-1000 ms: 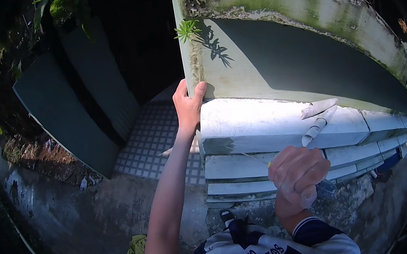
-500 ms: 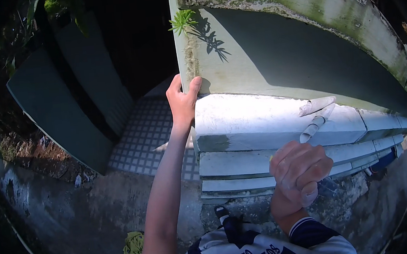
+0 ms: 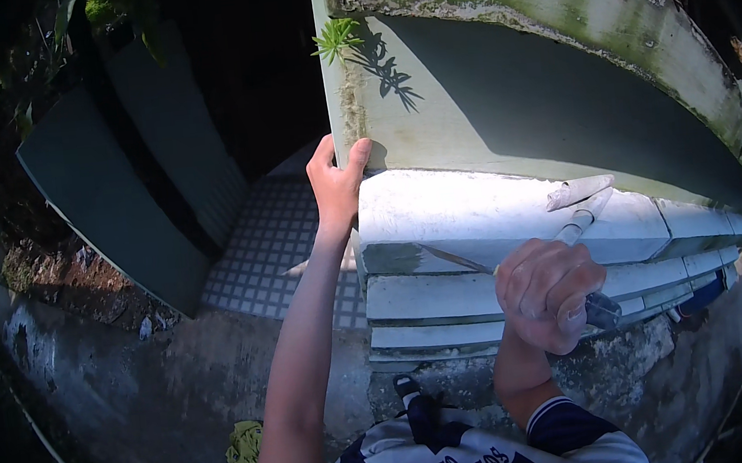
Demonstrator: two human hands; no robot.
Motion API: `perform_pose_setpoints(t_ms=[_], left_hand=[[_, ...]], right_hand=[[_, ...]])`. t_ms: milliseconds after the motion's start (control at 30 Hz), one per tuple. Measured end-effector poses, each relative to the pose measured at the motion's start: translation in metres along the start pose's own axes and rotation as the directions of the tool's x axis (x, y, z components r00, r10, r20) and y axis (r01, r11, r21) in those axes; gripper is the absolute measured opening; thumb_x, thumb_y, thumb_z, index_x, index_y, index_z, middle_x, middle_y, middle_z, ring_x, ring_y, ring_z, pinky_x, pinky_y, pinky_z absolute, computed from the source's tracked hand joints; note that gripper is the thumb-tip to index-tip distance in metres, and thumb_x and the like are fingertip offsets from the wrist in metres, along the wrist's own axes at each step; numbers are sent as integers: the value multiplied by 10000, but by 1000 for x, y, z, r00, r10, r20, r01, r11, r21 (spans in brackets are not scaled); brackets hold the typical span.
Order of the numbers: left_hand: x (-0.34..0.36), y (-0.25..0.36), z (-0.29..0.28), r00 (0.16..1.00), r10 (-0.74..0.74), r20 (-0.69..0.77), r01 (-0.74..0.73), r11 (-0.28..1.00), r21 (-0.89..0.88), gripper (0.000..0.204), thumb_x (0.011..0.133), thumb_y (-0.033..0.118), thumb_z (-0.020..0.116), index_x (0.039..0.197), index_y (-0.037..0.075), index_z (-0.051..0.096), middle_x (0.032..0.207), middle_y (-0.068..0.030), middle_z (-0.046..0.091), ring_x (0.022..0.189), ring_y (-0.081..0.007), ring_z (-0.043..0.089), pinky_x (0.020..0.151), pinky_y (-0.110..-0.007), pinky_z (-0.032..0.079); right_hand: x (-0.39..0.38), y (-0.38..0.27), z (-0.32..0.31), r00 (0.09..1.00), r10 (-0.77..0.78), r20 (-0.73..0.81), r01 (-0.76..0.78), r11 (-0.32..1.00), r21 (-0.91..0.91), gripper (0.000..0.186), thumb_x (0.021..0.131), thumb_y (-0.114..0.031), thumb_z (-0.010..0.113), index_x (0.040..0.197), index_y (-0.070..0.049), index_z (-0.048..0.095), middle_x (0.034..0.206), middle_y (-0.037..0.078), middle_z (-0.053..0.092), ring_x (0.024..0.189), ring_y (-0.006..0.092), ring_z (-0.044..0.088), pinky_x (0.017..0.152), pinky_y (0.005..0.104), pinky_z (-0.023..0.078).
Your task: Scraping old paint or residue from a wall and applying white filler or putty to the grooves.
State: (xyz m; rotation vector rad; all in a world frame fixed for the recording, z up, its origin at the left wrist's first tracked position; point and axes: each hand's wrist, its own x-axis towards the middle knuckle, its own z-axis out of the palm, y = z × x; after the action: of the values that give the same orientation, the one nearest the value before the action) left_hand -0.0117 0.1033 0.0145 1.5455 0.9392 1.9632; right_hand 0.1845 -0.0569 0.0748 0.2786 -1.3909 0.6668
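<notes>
My left hand (image 3: 339, 181) grips the left edge of the pale green wall (image 3: 459, 125), its thumb on the front face and its fingers around the side. My right hand (image 3: 548, 290) is closed around a knife-like tool (image 3: 458, 259). Its thin blade points left over the front of the white ledge (image 3: 475, 203), and its dark handle end sticks out behind my fist. I cannot make out the exact kind of blade. A bare grey patch shows on the ledge front near the blade tip.
Two pale tube-shaped pieces (image 3: 580, 191) lie on the ledge, right of the blade. Lower white steps (image 3: 431, 299) run beneath it. A small green plant (image 3: 336, 40) grows from the wall edge. At left are a tiled floor (image 3: 252, 243) and a dark gate panel (image 3: 109, 203). A yellow-green cloth (image 3: 245, 447) lies on the ground.
My right fist has turned, so the tool's blade and handle end now show plainly. The hand has shifted slightly right. My left hand keeps its hold on the wall edge.
</notes>
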Motion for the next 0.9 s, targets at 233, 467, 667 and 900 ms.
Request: perform_pose_setpoints(t_ms=[233,467,667,900], left_hand=[[3,1,1,1000,-23,-2,23,999,23,393,850,328,701,942,-49,635,820,-85,655,766,-128,577,733,-293,469],[2,1,1,1000,-8,-8,8,1000,-5,399,847,329,704,952,-50,637,822,-87,658,769,-133,583,735,-295,471],[0,4,-1,1000,11,-2,-11,997,71,380,825,308,715,955,-43,648,842,-96,667,764,-144,595,723,-299,474],[1,0,1,1000,21,-13,-20,999,27,378,815,292,726,960,-48,646,863,-97,661,780,-150,599,730,-299,474]], right_hand=[[5,0,-1,999,6,53,-5,1000,-19,400,920,-178,573,591,-121,353,420,3,401,286,89,344,302,237,330],[6,1,13,996,80,45,-75,993,-96,394,926,-197,583,599,-101,385,427,-9,382,291,102,324,316,264,337],[-7,-2,20,982,188,30,-187,982,-19,428,926,-229,601,580,-91,391,417,-5,384,291,107,321,314,254,321],[-15,27,18,972,228,-63,-227,974,18,401,893,-150,643,570,-59,424,422,7,410,307,123,373,321,266,341]])
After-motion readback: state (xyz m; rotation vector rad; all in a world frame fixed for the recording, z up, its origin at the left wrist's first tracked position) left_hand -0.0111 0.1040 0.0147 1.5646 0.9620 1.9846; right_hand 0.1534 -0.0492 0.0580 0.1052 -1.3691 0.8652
